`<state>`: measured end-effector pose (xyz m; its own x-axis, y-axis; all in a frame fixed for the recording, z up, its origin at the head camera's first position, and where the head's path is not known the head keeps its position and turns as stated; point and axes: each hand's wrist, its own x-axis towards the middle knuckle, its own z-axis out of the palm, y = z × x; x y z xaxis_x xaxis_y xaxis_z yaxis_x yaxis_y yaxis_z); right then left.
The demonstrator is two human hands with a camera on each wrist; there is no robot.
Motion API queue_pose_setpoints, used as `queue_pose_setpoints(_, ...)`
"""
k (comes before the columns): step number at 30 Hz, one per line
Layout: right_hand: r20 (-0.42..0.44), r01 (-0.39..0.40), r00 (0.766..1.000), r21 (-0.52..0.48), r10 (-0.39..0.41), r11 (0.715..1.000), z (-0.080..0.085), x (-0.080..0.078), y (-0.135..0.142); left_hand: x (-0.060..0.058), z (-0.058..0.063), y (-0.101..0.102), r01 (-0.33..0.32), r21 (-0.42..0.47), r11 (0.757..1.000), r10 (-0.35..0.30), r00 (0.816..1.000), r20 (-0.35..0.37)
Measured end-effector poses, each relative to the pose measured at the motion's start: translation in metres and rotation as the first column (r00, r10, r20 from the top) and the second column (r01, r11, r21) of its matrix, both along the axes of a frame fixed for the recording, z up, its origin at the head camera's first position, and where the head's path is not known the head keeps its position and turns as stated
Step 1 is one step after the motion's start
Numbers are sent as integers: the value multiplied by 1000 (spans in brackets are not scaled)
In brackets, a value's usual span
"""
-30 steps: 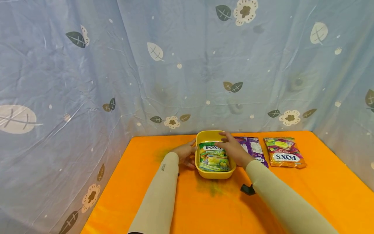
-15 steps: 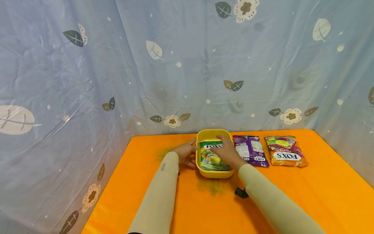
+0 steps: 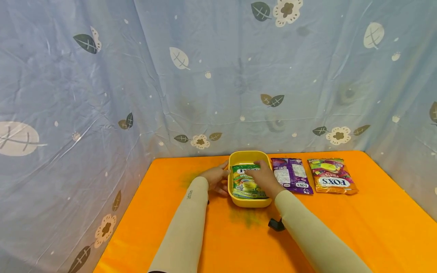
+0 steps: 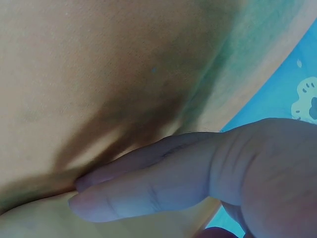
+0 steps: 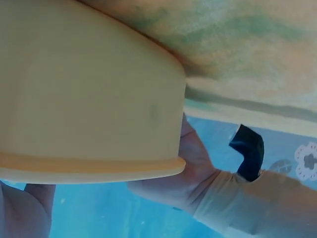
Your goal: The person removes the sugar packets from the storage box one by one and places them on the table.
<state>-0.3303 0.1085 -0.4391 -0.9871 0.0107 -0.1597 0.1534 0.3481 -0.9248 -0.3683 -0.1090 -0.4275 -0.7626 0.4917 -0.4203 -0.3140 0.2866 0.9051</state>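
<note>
A yellow tub stands on the orange tabletop, with a green FOX'S Spring Tea candy bag lying face up inside. My left hand rests against the tub's left side; the left wrist view shows its straight fingers touching the outer wall. Over the right part of the candy bag is my right hand, reaching in across the rim with thumb and fingers apart, fingertips at the bag's upper half. From the right wrist, the tub's outer wall fills much of the view, with the left hand beyond it.
Right of the tub lies a purple FOX'S candy bag, back side up. Farther right is a red and orange FOX'S Fruits bag. A patterned blue curtain closes off the back and sides. The orange tabletop extends toward the front.
My right hand has moved left from the tub's right rim onto the candy bag inside, uncovering more of the purple bag. The left hand and the tub have stayed in place.
</note>
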Motion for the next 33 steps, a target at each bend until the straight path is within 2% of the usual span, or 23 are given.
queue_pose_setpoints(4, 42, 11, 999, -89, -7, 996, 1, -2, 3, -1, -1, -1, 1, -1, 1000, -1, 1000, -1)
queue_pose_setpoints(10, 120, 39, 993, -218, -13, 975, 6, -3, 8, -1, -2, -1, 6, -3, 1000, -6, 1000, 1)
queue_pose_setpoints(14, 157, 33, 988, -224, 2, 974, 8, -4, 8, -4, -6, -2, -6, -2, 1000, 6, 1000, 2)
queue_pose_setpoints(23, 139, -35, 989, -143, 55, 989, 3, -6, 6, -14, -15, -2, -28, -5, 1000, 28, 999, 43)
queue_pose_setpoints(33, 140, -27, 989, -117, 44, 993, -5, -8, 2, -18, -17, 2, -34, -7, 999, 34, 998, 45)
